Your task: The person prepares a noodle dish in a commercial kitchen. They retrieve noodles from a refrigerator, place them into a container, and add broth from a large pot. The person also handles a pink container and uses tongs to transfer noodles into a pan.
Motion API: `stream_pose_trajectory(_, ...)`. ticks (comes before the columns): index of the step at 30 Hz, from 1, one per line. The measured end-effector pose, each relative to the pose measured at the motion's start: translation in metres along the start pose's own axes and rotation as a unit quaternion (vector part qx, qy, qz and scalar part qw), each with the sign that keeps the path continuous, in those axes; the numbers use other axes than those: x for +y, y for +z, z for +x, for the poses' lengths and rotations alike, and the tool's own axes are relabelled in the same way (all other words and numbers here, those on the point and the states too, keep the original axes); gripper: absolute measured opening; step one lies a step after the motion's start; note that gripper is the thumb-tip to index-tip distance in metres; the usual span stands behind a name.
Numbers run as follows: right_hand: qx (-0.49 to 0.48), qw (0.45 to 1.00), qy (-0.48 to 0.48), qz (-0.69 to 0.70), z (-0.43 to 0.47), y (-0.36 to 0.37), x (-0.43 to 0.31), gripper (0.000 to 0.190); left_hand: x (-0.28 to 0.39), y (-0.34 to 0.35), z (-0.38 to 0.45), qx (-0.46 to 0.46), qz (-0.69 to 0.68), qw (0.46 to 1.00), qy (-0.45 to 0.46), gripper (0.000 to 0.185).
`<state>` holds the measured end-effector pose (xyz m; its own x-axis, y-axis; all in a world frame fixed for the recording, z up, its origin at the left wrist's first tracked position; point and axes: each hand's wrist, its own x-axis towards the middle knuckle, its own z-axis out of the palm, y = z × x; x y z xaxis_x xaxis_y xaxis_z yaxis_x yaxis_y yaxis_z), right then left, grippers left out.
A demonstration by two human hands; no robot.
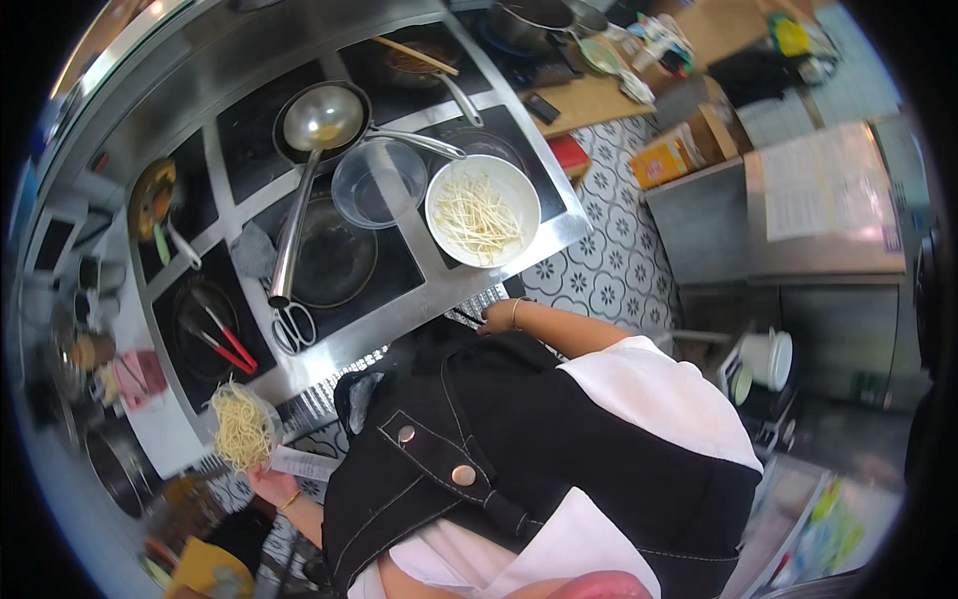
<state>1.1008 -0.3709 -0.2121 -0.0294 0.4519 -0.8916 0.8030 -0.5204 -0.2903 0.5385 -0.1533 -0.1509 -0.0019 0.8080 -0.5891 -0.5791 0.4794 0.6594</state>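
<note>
My left hand (pixel 273 485), low at the left, grips a clear plastic container heaped with pale noodles (pixel 243 434). A printed paper slip (pixel 305 463) sticks out beside that hand. My right hand (pixel 497 317) is below the cooktop's front edge, beside a thin black strap or cord. Its fingers are partly hidden, so I cannot tell whether it holds anything. Above it on the cooktop rests a white bowl (pixel 528 224) of bean sprouts (pixel 479 217). To the bowl's left stands a clear plastic tub (pixel 379 183).
A steel ladle (pixel 296 232) lies across a frying pan (pixel 359 142), its handle reaching forward. Scissors (pixel 293 329) and red-handled tongs (pixel 228 337) lie on the cooktop (pixel 352 322). Chopsticks (pixel 419 56) rest across a rear pan. Cartons (pixel 666 157) stand at the right, beyond patterned floor (pixel 614 239).
</note>
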Motion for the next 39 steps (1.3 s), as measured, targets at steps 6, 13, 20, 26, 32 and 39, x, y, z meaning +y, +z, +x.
stream_pose_trajectory(6, 0.195, 0.952, 0.178, 0.152, -0.036, 0.036, -0.018, 0.055, 0.057, -0.006, 0.075, -0.025, 0.036, 0.999, -0.014, 0.066)
stream_pose_trajectory(13, 0.224, 0.789, 0.541, 0.188, -0.152, 0.126, 0.113, 0.061, 0.072, -0.002, 0.109, -0.115, 0.146, 0.983, -0.002, 0.062)
stream_pose_trajectory(20, 0.227, 0.615, 0.754, -0.043, -0.283, 0.1, 0.333, 0.06, 0.043, 0.02, 0.102, -0.106, 0.087, 0.99, 0.033, 0.067)
stream_pose_trajectory(26, 0.274, 0.559, 0.773, -0.125, -0.413, 0.067, 0.553, 0.056, -0.015, 0.084, 0.031, 0.157, -0.013, 0.98, 0.118, 0.066)
stream_pose_trajectory(32, 0.249, 0.567, 0.776, -0.121, -0.466, 0.105, 0.65, 0.079, -0.07, 0.143, -0.059, 0.241, 0.046, 0.945, 0.214, 0.062)
stream_pose_trajectory(39, 0.133, 0.624, 0.708, 0.302, -0.499, 0.082, 0.714, 0.051, -0.095, 0.169, -0.101, 0.181, -0.025, 0.968, 0.175, 0.06)
